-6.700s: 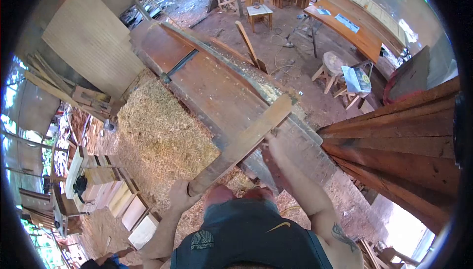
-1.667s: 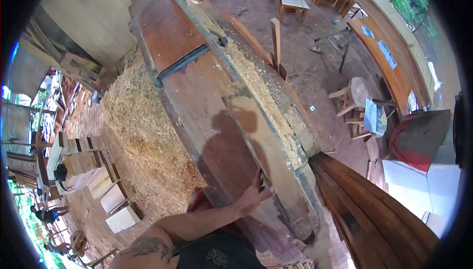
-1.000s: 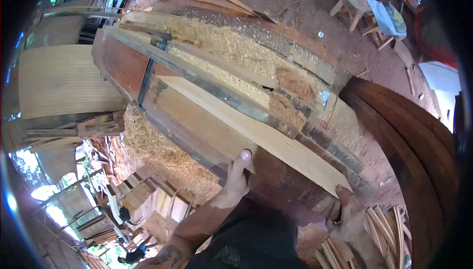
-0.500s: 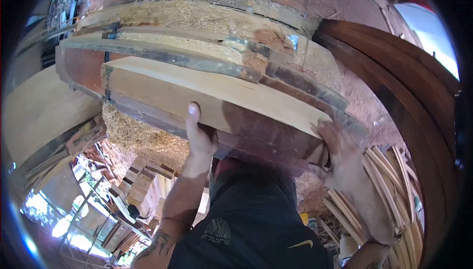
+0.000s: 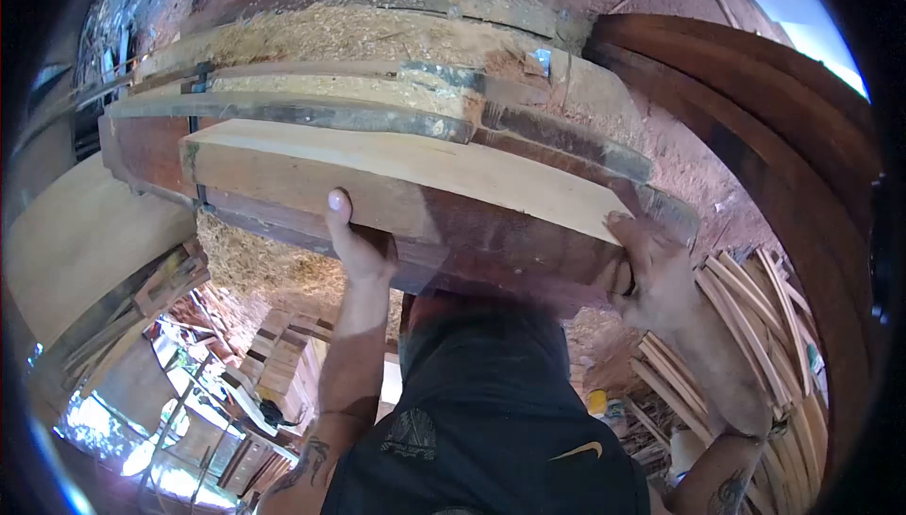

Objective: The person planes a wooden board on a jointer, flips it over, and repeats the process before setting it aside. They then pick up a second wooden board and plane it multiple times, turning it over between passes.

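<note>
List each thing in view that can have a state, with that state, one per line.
plank, held by both hands, pale face up; whether it rests on the bench is unclear
left hand, on the plank's near side, thumb up
right hand, gripping the plank's right end
bench, strewn with shavings along its far side
shavings, loose, heaped beyond the left forearm
thin strips, piled loosely
dark boards, side by side

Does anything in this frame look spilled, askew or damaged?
Mostly mess: wood shavings are strewn thickly beyond the bench, and the loose strips at right lie fanned out untidily. The dark plank beyond the held board looks worn along its edge. The board itself shows no clear damage.
</note>
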A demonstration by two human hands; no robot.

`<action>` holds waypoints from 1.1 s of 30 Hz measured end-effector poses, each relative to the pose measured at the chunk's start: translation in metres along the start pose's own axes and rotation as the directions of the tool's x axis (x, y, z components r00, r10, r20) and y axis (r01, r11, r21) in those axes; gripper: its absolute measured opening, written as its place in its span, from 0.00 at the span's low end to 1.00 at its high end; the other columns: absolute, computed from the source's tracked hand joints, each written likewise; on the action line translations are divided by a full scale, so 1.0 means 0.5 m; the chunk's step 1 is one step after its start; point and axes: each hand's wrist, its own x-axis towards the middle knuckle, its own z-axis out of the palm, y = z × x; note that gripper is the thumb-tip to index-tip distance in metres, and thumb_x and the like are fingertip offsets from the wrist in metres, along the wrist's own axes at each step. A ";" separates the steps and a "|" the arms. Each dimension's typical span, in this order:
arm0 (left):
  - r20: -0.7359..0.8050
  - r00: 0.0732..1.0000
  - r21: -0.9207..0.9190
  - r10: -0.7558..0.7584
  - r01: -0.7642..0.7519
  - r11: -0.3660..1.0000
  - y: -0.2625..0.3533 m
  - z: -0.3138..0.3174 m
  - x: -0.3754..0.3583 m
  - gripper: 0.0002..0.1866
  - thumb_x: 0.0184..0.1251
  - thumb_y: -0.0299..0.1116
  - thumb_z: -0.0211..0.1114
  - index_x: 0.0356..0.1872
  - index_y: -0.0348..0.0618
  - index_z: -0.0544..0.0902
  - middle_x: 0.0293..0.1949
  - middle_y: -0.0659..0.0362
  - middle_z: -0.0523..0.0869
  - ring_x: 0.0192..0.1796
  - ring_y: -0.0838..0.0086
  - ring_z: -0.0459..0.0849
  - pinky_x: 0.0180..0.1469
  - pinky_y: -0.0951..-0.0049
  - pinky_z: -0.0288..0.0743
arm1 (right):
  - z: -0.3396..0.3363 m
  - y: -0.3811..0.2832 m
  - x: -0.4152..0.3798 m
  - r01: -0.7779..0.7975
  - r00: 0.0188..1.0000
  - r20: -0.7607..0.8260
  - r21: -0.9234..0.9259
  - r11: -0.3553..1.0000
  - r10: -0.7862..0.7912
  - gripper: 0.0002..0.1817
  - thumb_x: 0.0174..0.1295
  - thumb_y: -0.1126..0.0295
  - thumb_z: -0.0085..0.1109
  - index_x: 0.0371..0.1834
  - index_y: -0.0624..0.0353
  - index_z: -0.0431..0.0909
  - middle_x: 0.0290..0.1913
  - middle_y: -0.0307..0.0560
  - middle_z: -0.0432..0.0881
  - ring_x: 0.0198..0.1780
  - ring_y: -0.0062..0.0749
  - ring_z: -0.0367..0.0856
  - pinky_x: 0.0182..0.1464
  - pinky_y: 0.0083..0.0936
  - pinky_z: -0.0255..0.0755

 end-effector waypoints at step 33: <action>-0.070 0.990 0.052 0.122 -0.119 0.992 0.223 -0.274 0.321 0.41 0.63 0.67 0.76 0.61 0.38 0.85 0.55 0.54 0.87 0.54 0.66 0.86 0.49 0.63 0.82 | 0.140 -0.290 0.372 0.130 0.975 -0.173 -0.066 0.989 -0.139 0.37 0.42 0.64 0.84 0.57 0.63 0.79 0.40 0.61 0.89 0.42 0.62 0.91 0.44 0.50 0.84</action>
